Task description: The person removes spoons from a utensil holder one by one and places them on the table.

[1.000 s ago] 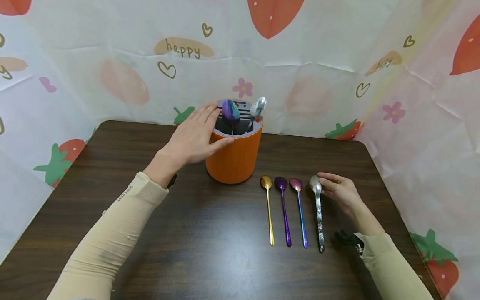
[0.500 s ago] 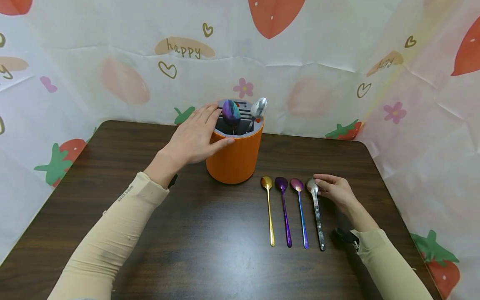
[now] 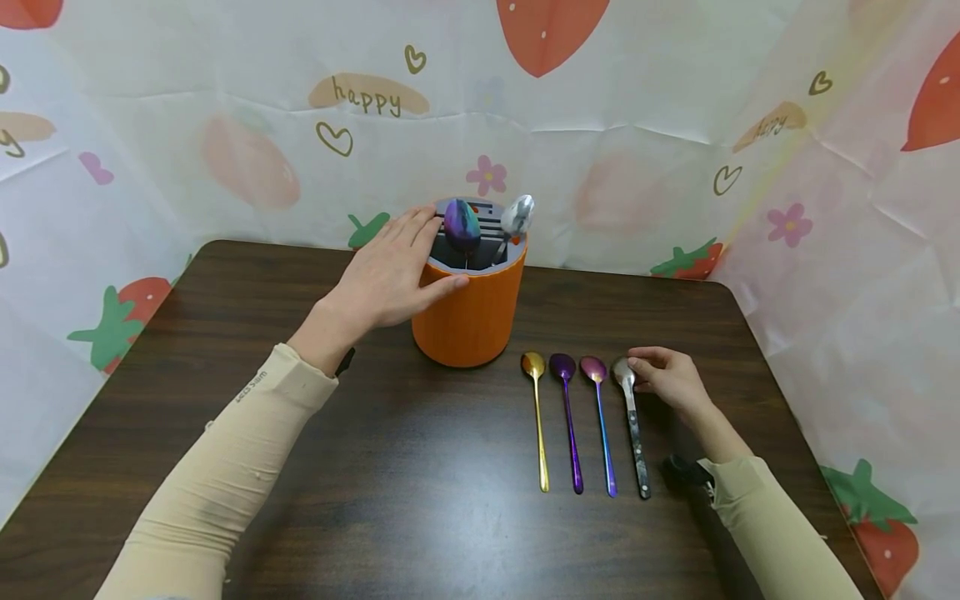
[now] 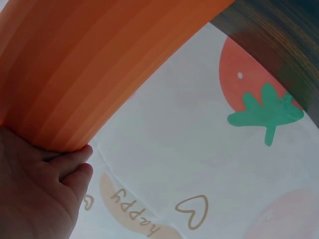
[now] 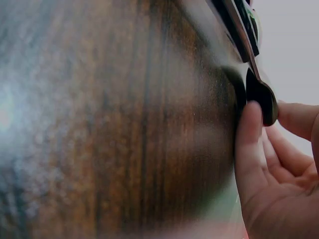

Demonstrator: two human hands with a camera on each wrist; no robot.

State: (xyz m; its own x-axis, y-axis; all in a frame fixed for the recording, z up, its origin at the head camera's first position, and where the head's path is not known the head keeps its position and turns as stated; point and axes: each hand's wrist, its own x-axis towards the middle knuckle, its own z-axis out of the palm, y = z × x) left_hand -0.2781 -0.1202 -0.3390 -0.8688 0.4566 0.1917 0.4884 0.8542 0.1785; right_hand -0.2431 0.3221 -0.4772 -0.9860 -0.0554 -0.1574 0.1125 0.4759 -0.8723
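Observation:
My left hand (image 3: 390, 271) lies along the left rim of an orange cylindrical cutlery holder (image 3: 468, 325), fingers extended. In the left wrist view its fingertips touch the holder's ribbed wall (image 4: 99, 64). A rainbow-coloured spoon (image 3: 461, 225) and a silver spoon (image 3: 517, 215) stand in the holder, bowls up; their lower ends are hidden. My right hand (image 3: 675, 383) pinches the bowl of a silver spoon with a dark speckled handle (image 3: 635, 429). In the right wrist view, that spoon's bowl (image 5: 262, 99) sits between thumb and fingers.
Left of the dark-handled spoon, a gold spoon (image 3: 533, 365), a purple spoon (image 3: 562, 367) and a pink-and-blue spoon (image 3: 593, 369) lie side by side, bowls away from me. The dark wooden table (image 3: 360, 483) meets a patterned cloth backdrop (image 3: 630, 92) behind.
My right hand has shifted slightly left with the dark-handled spoon's bowl, bringing it closer to the pink-and-blue spoon; its handle has turned slightly. The left hand and holder look unchanged.

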